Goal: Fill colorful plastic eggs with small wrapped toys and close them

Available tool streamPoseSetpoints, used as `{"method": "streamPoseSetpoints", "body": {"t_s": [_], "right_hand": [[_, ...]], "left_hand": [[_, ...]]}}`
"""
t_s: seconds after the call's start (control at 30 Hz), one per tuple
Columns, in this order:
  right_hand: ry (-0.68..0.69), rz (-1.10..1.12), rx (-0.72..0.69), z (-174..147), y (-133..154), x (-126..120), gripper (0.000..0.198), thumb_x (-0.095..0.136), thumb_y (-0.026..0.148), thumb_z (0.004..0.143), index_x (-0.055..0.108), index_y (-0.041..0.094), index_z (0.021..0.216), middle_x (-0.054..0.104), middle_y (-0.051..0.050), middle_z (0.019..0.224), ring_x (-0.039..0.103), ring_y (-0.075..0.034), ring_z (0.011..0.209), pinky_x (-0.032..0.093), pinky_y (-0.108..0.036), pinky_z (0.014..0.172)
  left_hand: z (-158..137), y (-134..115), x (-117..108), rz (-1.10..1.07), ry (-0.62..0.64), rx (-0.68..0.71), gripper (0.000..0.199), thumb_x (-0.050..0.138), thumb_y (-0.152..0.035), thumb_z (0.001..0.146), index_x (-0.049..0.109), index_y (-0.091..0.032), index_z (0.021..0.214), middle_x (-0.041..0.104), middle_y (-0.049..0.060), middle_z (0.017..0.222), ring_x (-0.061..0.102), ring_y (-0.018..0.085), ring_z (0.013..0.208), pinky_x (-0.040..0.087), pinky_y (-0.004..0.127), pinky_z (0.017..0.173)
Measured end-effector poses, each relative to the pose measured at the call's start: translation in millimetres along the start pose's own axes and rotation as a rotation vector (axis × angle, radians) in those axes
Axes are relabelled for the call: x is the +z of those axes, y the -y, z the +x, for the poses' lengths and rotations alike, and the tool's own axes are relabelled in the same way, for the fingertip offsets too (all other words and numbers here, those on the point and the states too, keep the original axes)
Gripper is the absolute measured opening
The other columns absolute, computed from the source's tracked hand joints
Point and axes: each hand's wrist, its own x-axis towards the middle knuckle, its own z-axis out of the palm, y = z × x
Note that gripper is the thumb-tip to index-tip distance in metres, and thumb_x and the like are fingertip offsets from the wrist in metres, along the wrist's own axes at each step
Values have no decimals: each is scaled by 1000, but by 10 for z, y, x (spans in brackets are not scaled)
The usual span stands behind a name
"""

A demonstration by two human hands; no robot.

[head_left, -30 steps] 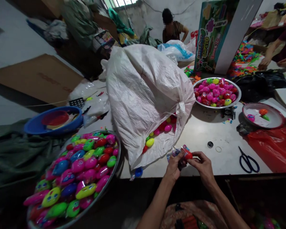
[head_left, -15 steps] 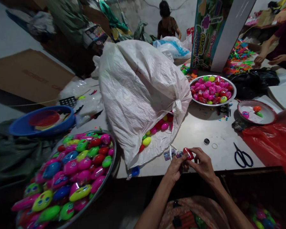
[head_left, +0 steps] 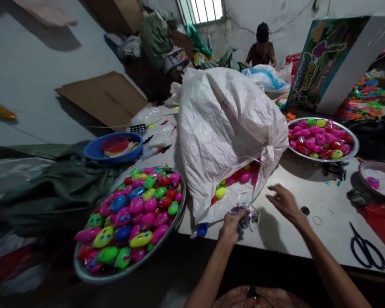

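My left hand (head_left: 231, 227) is at the table's front edge, its fingers closed on a small bunch of glossy printed strips (head_left: 244, 219). To its right my right hand (head_left: 286, 204) is raised over the table, fingers apart and holding nothing. Just beyond the hands, a large white woven sack (head_left: 223, 115) has its mouth partly open. Inside the mouth show colourful plastic eggs (head_left: 220, 192) in yellow, pink and red. Left of the sack, a big metal basin (head_left: 181, 201) is heaped with bright eggs, many with printed faces.
A second metal bowl (head_left: 356, 147) of eggs stands at the right. Scissors (head_left: 365, 248), a small black ring (head_left: 304, 210) and a pale band (head_left: 317, 220) lie near my right arm. A blue basin (head_left: 93, 149) sits at the left; a person (head_left: 261, 49) is at the back.
The red egg has left my hands and I cannot see where it is. My hands have parted: the left now grips the printed strips, the right has opened. The view has swung left.
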Motion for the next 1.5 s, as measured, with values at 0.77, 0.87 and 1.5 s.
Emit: {"method": "streamPoseSetpoints", "body": {"t_s": [0.77,0.87,1.5], "right_hand": [[193,1282,164,-163,277,257,31,72,37,63,59,14,80,62,0,64,53,-10,53,40,-21,48],[196,1306,195,-166,272,272,35,74,40,60,59,14,79,63,0,63,54,-10,50,41,-22,47],[-103,673,-29,-421,321,172,34,61,45,73,63,19,95,62,-4,80,55,-15,64,45,-26,57]], "left_hand": [[-51,108,158,235,21,208,29,80,-29,50,65,-11,69,57,-1,52,47,7,44,35,19,43],[-55,114,162,173,27,163,31,79,-33,51,66,-11,70,57,-1,53,47,7,43,35,19,43],[4,60,132,220,-91,156,41,73,-51,54,60,-12,57,54,-1,47,47,8,39,34,19,38]]}}
